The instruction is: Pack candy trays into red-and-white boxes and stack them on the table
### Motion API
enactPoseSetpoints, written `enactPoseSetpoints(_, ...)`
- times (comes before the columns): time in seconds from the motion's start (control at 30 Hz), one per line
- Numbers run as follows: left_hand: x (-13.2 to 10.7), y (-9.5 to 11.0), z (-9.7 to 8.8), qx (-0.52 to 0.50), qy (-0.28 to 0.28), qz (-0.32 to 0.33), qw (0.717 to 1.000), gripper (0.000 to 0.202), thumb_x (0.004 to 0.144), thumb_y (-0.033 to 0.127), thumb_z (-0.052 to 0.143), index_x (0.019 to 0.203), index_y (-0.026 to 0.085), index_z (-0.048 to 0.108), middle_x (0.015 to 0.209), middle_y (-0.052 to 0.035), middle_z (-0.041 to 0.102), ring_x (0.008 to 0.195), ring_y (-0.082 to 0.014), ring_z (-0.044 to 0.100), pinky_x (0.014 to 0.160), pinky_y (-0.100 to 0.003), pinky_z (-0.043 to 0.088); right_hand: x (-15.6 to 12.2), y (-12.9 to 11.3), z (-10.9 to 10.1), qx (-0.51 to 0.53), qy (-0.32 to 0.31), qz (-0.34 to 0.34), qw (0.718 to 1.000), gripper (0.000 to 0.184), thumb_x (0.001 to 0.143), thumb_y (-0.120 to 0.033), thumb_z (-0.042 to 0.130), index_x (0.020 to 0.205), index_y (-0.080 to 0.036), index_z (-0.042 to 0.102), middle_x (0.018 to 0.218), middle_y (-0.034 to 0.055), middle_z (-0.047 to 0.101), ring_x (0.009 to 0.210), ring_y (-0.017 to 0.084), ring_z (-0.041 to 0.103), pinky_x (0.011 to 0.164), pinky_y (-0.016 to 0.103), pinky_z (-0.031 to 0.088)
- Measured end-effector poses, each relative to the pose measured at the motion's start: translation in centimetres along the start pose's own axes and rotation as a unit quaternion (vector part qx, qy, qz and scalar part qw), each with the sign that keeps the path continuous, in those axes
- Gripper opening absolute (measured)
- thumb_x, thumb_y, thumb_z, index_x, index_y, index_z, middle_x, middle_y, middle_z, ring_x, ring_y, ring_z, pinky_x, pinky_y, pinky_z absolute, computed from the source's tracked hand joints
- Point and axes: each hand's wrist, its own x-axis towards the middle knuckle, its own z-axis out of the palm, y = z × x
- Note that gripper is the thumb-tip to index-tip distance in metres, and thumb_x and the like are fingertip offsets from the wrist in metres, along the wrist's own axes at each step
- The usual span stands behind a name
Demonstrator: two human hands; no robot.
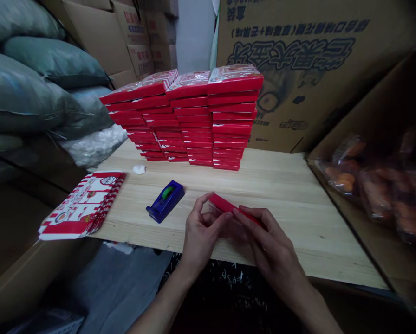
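Both my hands hold one flat red box (222,204) just above the near edge of the wooden table (284,195). My left hand (201,234) pinches its left end with thumb and fingers. My right hand (272,248) covers its right part, fingers pressed along the top edge. A blue tape dispenser (165,200) with a green roll lies left of my hands. A fanned pile of flat red-and-white striped cartons (81,206) rests at the table's left corner.
Three tall stacks of closed red boxes (190,120) stand at the back of the table. Behind them is a big printed cardboard box (298,60). An open carton with bagged orange goods (378,185) sits at the right. Grey sacks (30,93) pile up at the left.
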Motion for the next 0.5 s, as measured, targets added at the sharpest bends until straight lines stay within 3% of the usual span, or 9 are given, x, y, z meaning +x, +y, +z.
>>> enactPoseSetpoints(0.1,1.3,0.3,-1.9,0.144,-0.027,0.074,0.986,0.068,0.079,0.033,0.086,0.142,0.026,0.058,0.052,0.0101,0.052,0.047,-0.0111,0.051,0.051,-0.022,0.045,0.3,-0.3,-0.6,-0.009,-0.024,-0.006,1.0,0.062,0.102,-0.01,0.046,0.158,-0.037,0.042,0.139,0.0098,0.06,0.128,0.026,0.062,0.1,0.04,0.061)
enactPoseSetpoints(0.17,1.8,0.4,-2.8,0.188,-0.077,0.103,0.974,0.05,0.081,0.029,0.084,0.129,0.028,0.069,0.06,0.0055,0.062,0.055,-0.0131,0.059,0.056,-0.024,0.05,0.2,-0.2,-1.1,-0.034,-0.044,-0.015,0.998,0.068,0.1,-0.011,0.049,0.162,-0.036,0.035,0.143,0.0104,0.061,0.126,0.027,0.066,0.096,0.038,0.064)
enactPoseSetpoints(0.23,1.9,0.2,-3.5,0.206,-0.12,0.124,0.963,0.035,0.086,0.027,0.078,0.121,0.03,0.074,0.085,-0.0015,0.077,0.07,-0.0163,0.07,0.066,-0.027,0.058,-0.3,0.1,-1.7,-0.076,-0.064,-0.033,0.994,0.077,0.095,-0.01,0.054,0.164,-0.034,0.03,0.146,0.0106,0.063,0.124,0.029,0.069,0.093,0.038,0.066)
enactPoseSetpoints(0.33,1.1,-0.2,-4.6,0.25,-0.153,0.162,0.942,0.046,0.094,0.028,0.069,0.138,0.038,0.063,0.119,-0.0039,0.078,0.092,-0.0193,0.076,0.082,-0.031,0.062,-1.9,1.1,-3.2,-0.151,-0.063,-0.058,0.985,0.081,0.088,-0.007,0.054,0.163,-0.03,0.034,0.146,0.0089,0.065,0.123,0.032,0.07,0.093,0.043,0.067)
enactPoseSetpoints(0.4,0.2,-0.1,-6.3,0.292,-0.128,0.182,0.93,0.061,0.096,0.031,0.067,0.153,0.042,0.047,0.118,-0.0036,0.079,0.092,-0.0198,0.077,0.085,-0.033,0.063,-2.8,2.5,-4.1,-0.197,-0.038,-0.035,0.979,0.076,0.089,-0.006,0.05,0.161,-0.03,0.039,0.146,0.0077,0.065,0.125,0.031,0.069,0.095,0.045,0.065)
enactPoseSetpoints(0.5,-1.1,1.0,-11.1,0.35,0.012,0.208,0.913,0.061,0.097,0.035,0.064,0.155,0.038,0.045,0.113,-0.0043,0.08,0.088,-0.0216,0.078,0.09,-0.037,0.062,-3.1,6.8,-5.0,-0.263,0.039,0.006,0.964,0.061,0.094,-0.008,0.047,0.151,-0.029,0.053,0.142,0.0076,0.067,0.125,0.031,0.068,0.104,0.054,0.058)
